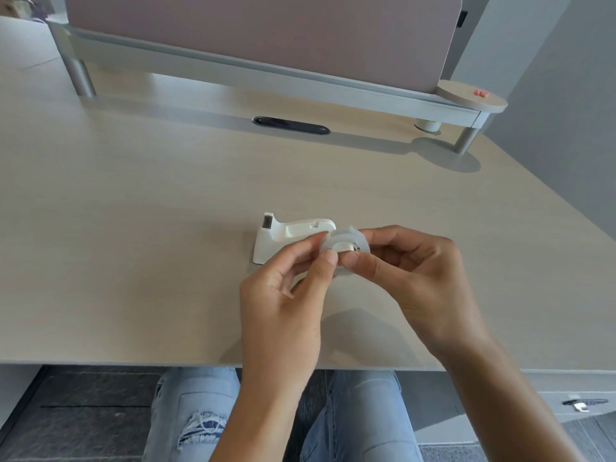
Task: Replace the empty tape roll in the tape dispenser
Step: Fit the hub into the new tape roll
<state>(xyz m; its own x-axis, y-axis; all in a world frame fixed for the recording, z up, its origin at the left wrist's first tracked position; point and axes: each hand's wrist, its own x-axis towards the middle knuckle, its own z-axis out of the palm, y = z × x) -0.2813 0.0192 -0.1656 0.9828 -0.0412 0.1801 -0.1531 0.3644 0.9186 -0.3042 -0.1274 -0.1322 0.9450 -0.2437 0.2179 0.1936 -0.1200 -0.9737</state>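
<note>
A white tape dispenser (pixel 288 235) stands on the light wooden desk (pixel 133 228), its cutter end toward the far left and its roll bay showing no roll in it. Just in front of its right end, both hands hold a clear tape roll (pixel 345 245) above the desk. My left hand (pixel 286 295) pinches the roll's left rim with thumb and fingers. My right hand (pixel 416 271) grips the roll from the right, thumb on its near side. A white core piece shows inside the roll's hole. Fingers hide the roll's lower edge.
A grey shelf rail (pixel 266 75) on metal legs runs along the back under a mauve partition panel (pixel 266 31). A dark cable slot (pixel 290 125) is set in the desk behind the dispenser. A round wooden disc (pixel 471 100) sits at the back right. The desk's front edge is at my knees.
</note>
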